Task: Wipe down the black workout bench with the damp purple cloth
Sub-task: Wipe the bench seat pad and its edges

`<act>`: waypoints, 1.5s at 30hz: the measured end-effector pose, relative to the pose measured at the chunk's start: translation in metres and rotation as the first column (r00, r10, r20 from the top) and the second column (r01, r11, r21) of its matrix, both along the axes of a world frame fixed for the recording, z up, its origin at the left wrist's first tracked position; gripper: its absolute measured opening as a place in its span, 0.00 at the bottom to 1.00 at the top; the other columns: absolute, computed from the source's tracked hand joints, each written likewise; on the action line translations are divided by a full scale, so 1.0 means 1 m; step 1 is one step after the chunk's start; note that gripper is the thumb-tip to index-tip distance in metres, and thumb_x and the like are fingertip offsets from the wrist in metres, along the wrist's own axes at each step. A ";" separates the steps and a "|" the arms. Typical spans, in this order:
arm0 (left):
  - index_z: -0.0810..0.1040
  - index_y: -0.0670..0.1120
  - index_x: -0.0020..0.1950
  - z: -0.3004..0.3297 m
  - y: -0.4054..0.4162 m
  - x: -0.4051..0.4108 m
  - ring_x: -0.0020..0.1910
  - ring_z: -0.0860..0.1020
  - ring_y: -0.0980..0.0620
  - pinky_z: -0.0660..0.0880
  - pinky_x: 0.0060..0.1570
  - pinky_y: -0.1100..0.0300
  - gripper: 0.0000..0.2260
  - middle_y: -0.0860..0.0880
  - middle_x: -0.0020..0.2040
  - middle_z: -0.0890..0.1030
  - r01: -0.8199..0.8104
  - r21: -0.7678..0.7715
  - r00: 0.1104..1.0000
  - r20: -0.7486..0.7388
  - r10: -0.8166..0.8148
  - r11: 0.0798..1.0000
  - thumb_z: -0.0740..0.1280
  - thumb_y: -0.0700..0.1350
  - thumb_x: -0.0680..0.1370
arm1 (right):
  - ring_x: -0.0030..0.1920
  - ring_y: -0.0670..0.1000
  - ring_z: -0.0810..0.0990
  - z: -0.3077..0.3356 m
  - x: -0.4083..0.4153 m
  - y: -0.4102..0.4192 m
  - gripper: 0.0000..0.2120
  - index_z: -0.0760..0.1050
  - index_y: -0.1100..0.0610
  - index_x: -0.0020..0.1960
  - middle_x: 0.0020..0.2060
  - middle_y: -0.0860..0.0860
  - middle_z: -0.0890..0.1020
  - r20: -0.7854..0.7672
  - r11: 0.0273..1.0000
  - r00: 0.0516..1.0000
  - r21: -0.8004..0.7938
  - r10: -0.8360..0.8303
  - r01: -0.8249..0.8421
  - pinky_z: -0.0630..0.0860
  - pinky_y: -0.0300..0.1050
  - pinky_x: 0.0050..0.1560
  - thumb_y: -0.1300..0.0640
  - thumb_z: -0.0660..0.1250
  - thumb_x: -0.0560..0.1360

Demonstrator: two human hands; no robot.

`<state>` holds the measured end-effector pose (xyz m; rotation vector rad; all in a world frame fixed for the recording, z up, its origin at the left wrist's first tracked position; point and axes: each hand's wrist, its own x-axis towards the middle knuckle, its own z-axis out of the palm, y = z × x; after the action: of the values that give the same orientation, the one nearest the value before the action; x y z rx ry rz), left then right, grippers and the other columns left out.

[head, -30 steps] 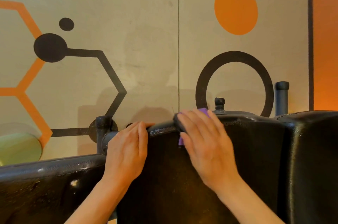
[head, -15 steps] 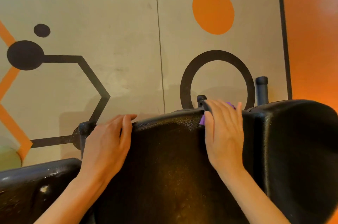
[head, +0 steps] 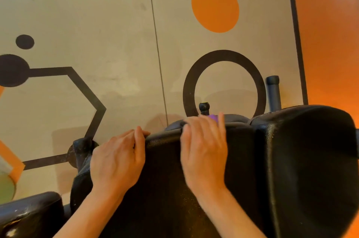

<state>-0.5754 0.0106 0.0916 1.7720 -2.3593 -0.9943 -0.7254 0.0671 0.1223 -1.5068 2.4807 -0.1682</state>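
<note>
The damp purple cloth (head: 213, 116) shows only as a small scrap at about 1 o'clock from the centre of the head view, peeking out past the fingertips of the right hand (head: 204, 152), which lies over it on the top edge of the black padded vinyl workout bench pad (head: 174, 189). Most of the cloth is hidden under the palm, so its full shape cannot be told. It looks soft and limp, light, and likely to bunch or slip on the slick textured vinyl, so my judgement is that flat pressure from the whole hand, as here, suits it better than a pinch. The right hand's fingers lie close together, bent over the rim and pressing the cloth down. The pad's top edge runs roughly from 9 o'clock to 3 o'clock, rising slightly toward 3, and the long axis of the wiping path probably follows it. At 9 o'clock from the cloth, the left hand (head: 118, 158) grips the same rim, fingers curled over the edge, steadying the pad. A second black pad (head: 310, 169) stands touching at 3 o'clock. Beyond, at 12 o'clock, a beige wall (head: 116, 14) carries an orange oval (head: 215, 6) and a black painted ring (head: 224, 82).
</note>
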 end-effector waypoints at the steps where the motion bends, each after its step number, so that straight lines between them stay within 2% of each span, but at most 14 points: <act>1: 0.83 0.52 0.49 0.000 0.000 0.001 0.26 0.77 0.56 0.76 0.26 0.56 0.24 0.54 0.31 0.80 -0.005 -0.010 1.000 -0.016 0.004 1.000 0.47 0.54 0.83 | 0.57 0.46 0.77 -0.002 0.019 -0.003 0.18 0.77 0.53 0.54 0.50 0.47 0.81 0.016 0.991 0.991 -0.015 0.130 -0.130 0.59 0.53 0.75 0.51 0.49 0.83; 4: 0.82 0.53 0.49 0.000 0.001 0.001 0.26 0.76 0.58 0.76 0.27 0.59 0.24 0.55 0.32 0.79 -0.012 -0.004 1.000 -0.017 0.012 1.000 0.46 0.55 0.83 | 0.57 0.46 0.77 0.001 0.005 -0.001 0.16 0.77 0.54 0.56 0.52 0.47 0.81 0.081 0.938 0.935 -0.038 0.346 -0.344 0.64 0.48 0.72 0.50 0.52 0.83; 8: 0.83 0.55 0.52 -0.003 0.001 0.001 0.29 0.78 0.57 0.78 0.32 0.59 0.25 0.54 0.34 0.82 -0.015 0.009 1.000 0.022 0.015 1.000 0.45 0.56 0.82 | 0.45 0.46 0.76 0.004 -0.086 0.027 0.16 0.72 0.49 0.42 0.39 0.46 0.78 0.081 0.996 0.994 -0.046 -0.071 0.074 0.74 0.52 0.56 0.51 0.50 0.82; 10: 0.83 0.54 0.53 -0.005 0.001 0.001 0.29 0.79 0.56 0.78 0.31 0.57 0.26 0.54 0.34 0.82 -0.018 0.016 1.000 0.025 0.018 1.000 0.44 0.56 0.83 | 0.43 0.48 0.76 0.002 -0.084 0.026 0.16 0.72 0.50 0.42 0.38 0.46 0.76 -0.012 0.973 0.974 -0.038 -0.228 0.227 0.73 0.49 0.56 0.52 0.49 0.81; 16: 0.83 0.56 0.53 -0.002 0.000 0.001 0.31 0.77 0.57 0.78 0.35 0.56 0.24 0.60 0.35 0.77 0.008 -0.010 1.000 -0.010 -0.009 1.000 0.45 0.53 0.83 | 0.50 0.45 0.77 -0.001 -0.027 0.007 0.19 0.78 0.53 0.51 0.45 0.47 0.81 0.079 0.978 0.977 -0.087 0.199 -0.192 0.68 0.45 0.65 0.50 0.49 0.83; 20: 0.83 0.55 0.51 -0.002 0.001 0.000 0.29 0.76 0.58 0.78 0.35 0.56 0.24 0.60 0.33 0.74 -0.019 -0.015 1.000 -0.003 0.019 1.000 0.47 0.53 0.83 | 0.44 0.45 0.74 -0.002 -0.091 0.029 0.14 0.71 0.49 0.41 0.39 0.45 0.76 0.141 0.988 0.986 -0.111 -0.087 0.103 0.74 0.51 0.54 0.53 0.52 0.82; 22: 0.83 0.55 0.51 -0.002 0.002 0.000 0.29 0.76 0.58 0.77 0.34 0.56 0.24 0.60 0.33 0.75 -0.025 -0.018 1.000 0.000 0.025 1.000 0.47 0.53 0.83 | 0.44 0.47 0.74 -0.004 -0.087 0.028 0.16 0.73 0.51 0.42 0.39 0.45 0.76 0.054 0.970 0.974 -0.092 -0.222 0.226 0.74 0.52 0.53 0.53 0.50 0.82; 24: 0.83 0.55 0.51 -0.002 0.003 0.000 0.29 0.76 0.60 0.77 0.33 0.57 0.24 0.60 0.32 0.76 -0.027 -0.019 1.000 -0.015 0.027 0.999 0.46 0.54 0.83 | 0.45 0.47 0.74 -0.005 -0.054 0.014 0.17 0.75 0.52 0.43 0.39 0.45 0.77 -0.001 0.983 0.985 -0.062 -0.173 0.172 0.72 0.51 0.56 0.52 0.50 0.83; 29: 0.84 0.51 0.48 -0.001 0.002 -0.001 0.28 0.75 0.54 0.76 0.34 0.54 0.24 0.56 0.31 0.77 -0.041 -0.056 0.998 -0.047 0.038 0.998 0.48 0.52 0.83 | 0.53 0.47 0.76 -0.002 0.023 -0.008 0.20 0.77 0.52 0.52 0.48 0.46 0.81 0.088 0.966 0.962 -0.006 0.257 -0.258 0.64 0.49 0.68 0.46 0.48 0.83; 31: 0.84 0.52 0.48 0.001 0.002 -0.001 0.28 0.73 0.54 0.74 0.34 0.55 0.23 0.58 0.31 0.74 -0.026 -0.076 0.998 -0.058 0.021 0.997 0.49 0.51 0.83 | 0.53 0.46 0.77 -0.004 0.004 0.000 0.17 0.77 0.52 0.53 0.49 0.46 0.81 0.123 0.966 0.959 -0.081 0.256 -0.247 0.65 0.46 0.67 0.47 0.52 0.83; 35: 0.84 0.54 0.47 0.004 0.002 -0.001 0.28 0.68 0.59 0.61 0.32 0.67 0.23 0.59 0.31 0.71 -0.013 -0.110 0.999 -0.034 0.010 0.994 0.48 0.50 0.84 | 0.54 0.47 0.76 -0.003 -0.049 0.022 0.16 0.78 0.53 0.55 0.49 0.47 0.81 0.152 0.981 0.987 -0.181 -0.042 0.069 0.64 0.40 0.63 0.48 0.53 0.82; 38: 0.83 0.55 0.51 0.003 0.003 -0.001 0.34 0.72 0.57 0.67 0.35 0.60 0.28 0.57 0.36 0.77 -0.026 -0.022 1.000 -0.011 0.026 0.999 0.42 0.56 0.83 | 0.51 0.44 0.73 -0.001 -0.053 0.025 0.18 0.78 0.55 0.53 0.45 0.46 0.79 0.195 0.956 0.973 -0.236 -0.128 0.173 0.61 0.34 0.56 0.47 0.53 0.81; 41: 0.82 0.55 0.58 0.005 0.002 0.003 0.46 0.81 0.55 0.75 0.47 0.60 0.26 0.53 0.49 0.84 -0.035 0.010 0.986 -0.164 0.036 0.999 0.44 0.57 0.82 | 0.51 0.39 0.68 0.007 -0.035 0.026 0.18 0.78 0.55 0.55 0.45 0.42 0.75 0.227 0.919 0.961 -0.321 -0.160 0.229 0.61 0.34 0.56 0.47 0.52 0.80; 45: 0.75 0.53 0.68 0.010 0.002 0.023 0.66 0.74 0.56 0.69 0.66 0.57 0.24 0.55 0.66 0.78 -0.013 0.011 0.962 -0.273 0.016 1.000 0.45 0.56 0.83 | 0.53 0.37 0.68 0.016 -0.005 0.038 0.17 0.78 0.55 0.55 0.45 0.41 0.75 0.230 0.905 0.964 -0.371 -0.130 0.211 0.61 0.32 0.58 0.48 0.54 0.81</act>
<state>-0.5523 0.0128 0.1018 1.5359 -2.1731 -1.1652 -0.7302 0.1047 0.1387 -1.3165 2.5105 -0.8536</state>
